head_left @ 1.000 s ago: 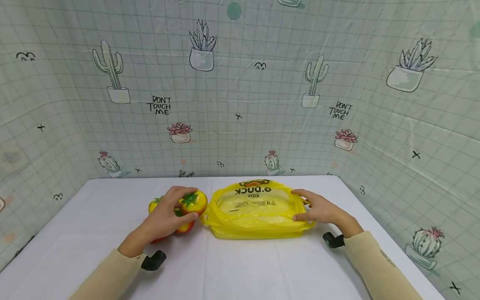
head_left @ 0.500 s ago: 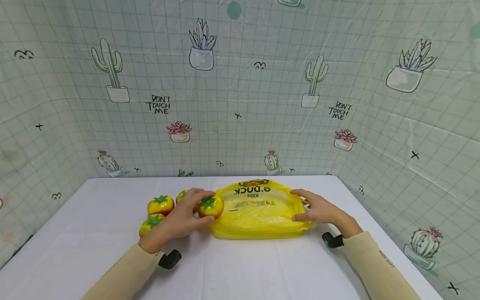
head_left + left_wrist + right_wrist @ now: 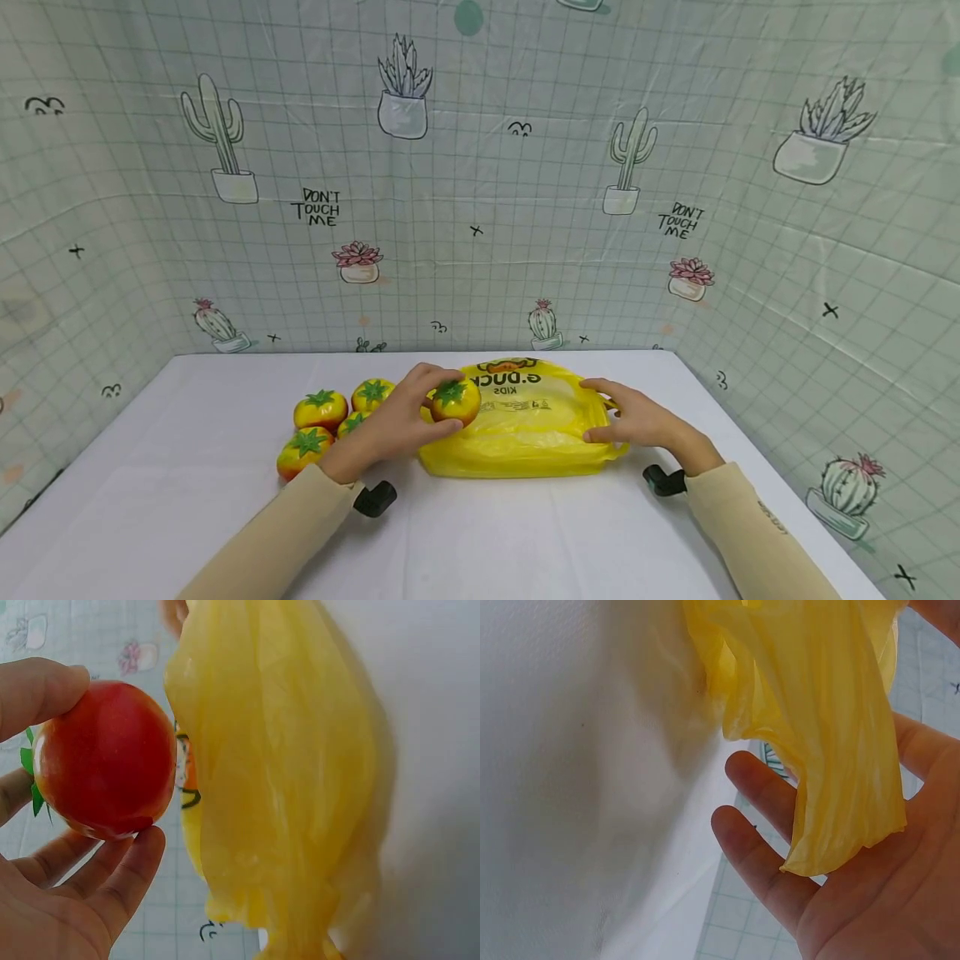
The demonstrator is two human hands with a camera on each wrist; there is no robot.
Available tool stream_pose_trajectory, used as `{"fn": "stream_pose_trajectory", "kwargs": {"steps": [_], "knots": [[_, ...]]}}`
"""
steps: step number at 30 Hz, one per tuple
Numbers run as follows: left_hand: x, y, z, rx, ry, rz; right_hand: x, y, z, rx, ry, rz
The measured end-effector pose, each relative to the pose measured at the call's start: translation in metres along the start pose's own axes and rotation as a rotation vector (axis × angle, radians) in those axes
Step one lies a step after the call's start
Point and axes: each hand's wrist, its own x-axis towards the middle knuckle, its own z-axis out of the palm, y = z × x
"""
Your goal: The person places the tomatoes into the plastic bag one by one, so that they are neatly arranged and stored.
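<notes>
My left hand [image 3: 412,414] holds a tomato [image 3: 456,402], yellow-red with a green leafy top, over the left part of a yellow plastic bag [image 3: 517,454]. In the left wrist view, thumb and fingers curl round the red underside of this tomato [image 3: 112,761], which is beside the bag [image 3: 277,765]. At the bag's right end, my right hand [image 3: 637,417] holds the rim, thumb and forefinger spread apart. The right wrist view has a bag handle [image 3: 847,787] hanging across the palm, with two fingers fairly straight; the forefinger is partly hidden.
Several more tomatoes [image 3: 320,410] sit grouped on the white-covered table [image 3: 487,542], left of the bag. A pale grid-patterned cloth [image 3: 480,183] with cactus prints surrounds the table at the back and sides. Black wrist devices [image 3: 375,498] are on both sleeves.
My left hand has carried the tomato rightward from the group to over the bag's left part, uncovering the other tomatoes. My right hand stays at the bag's right end.
</notes>
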Motion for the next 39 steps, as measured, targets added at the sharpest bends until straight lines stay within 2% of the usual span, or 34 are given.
{"fn": "stream_pose_trajectory", "kwargs": {"steps": [2,8,12,24,32,39], "knots": [[0.005,0.003,0.003,-0.008,-0.015,-0.006,0.0,-0.001,0.0,-0.003,-0.003,0.004],[0.023,0.012,0.012,-0.012,-0.073,-0.085,-0.001,-0.003,0.0,-0.008,0.002,0.005],[0.037,0.015,0.018,-0.025,-0.124,-0.104,-0.001,-0.001,0.001,-0.007,-0.001,0.011],[0.076,0.022,0.029,0.049,-0.244,-0.067,0.002,-0.002,-0.001,0.012,-0.016,-0.012],[0.103,0.022,0.043,0.025,-0.245,-0.058,-0.001,-0.002,-0.004,0.015,-0.02,-0.016],[0.117,0.024,0.063,0.004,-0.262,-0.095,-0.001,-0.002,-0.004,0.027,-0.026,-0.019]]}}
